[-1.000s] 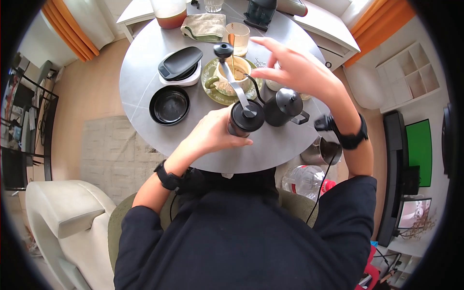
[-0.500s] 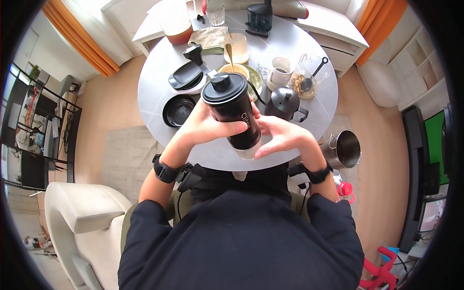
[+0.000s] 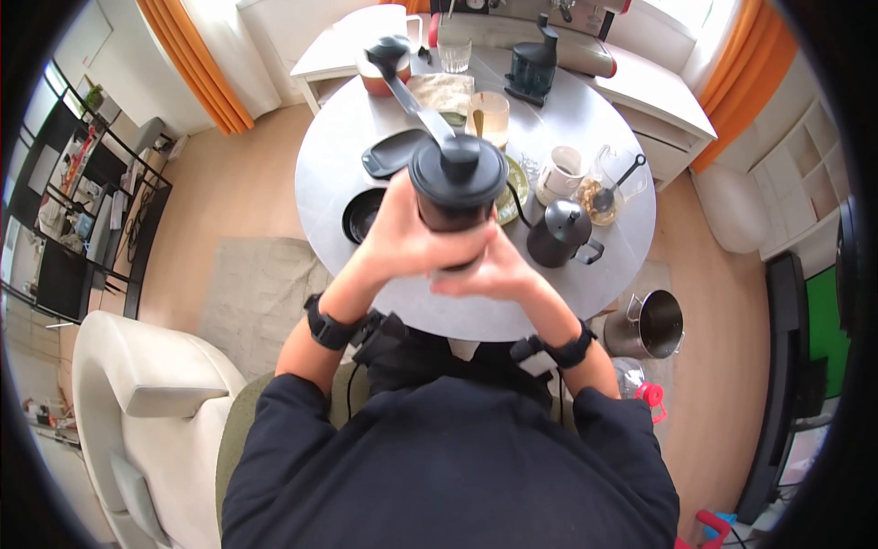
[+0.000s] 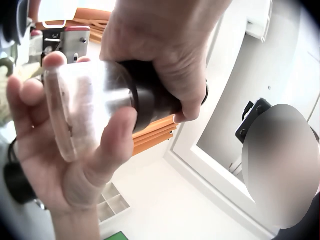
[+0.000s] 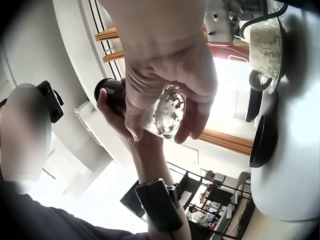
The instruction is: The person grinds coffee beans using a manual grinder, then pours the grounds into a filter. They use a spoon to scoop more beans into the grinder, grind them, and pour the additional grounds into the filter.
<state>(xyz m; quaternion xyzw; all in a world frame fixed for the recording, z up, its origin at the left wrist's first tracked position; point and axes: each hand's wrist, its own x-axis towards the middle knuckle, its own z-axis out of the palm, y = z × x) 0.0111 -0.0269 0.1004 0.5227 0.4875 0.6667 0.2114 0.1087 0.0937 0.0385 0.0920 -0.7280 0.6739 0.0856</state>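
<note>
Over the near side of the round table [image 3: 421,306], a hand coffee grinder [image 3: 457,174] with a black body and a long crank stands tilted between both hands. My left hand [image 3: 402,240] grips its black body, the thumb wrapped across. Lower down, my right hand [image 3: 498,270] holds the grinder's clear jar [image 4: 90,100], thumb on one side and fingers on the other. Dark specks cling to the jar's bottom in the right wrist view. The crank points up and away, with its knob [image 3: 388,50] at the far end.
A black gooseneck kettle [image 3: 560,235] stands right of the hands, near a mug [image 3: 560,174] and a clear container with a black scoop [image 3: 605,197]. To the left lie a black bowl [image 3: 357,218] and a black tray [image 3: 395,154]. Farther back are a cloth [image 3: 444,96] and a glass cup [image 3: 489,114].
My right hand has come down from beside the crank to the grinder's clear jar. The grinder has been raised and tilted. The head view has shifted.
</note>
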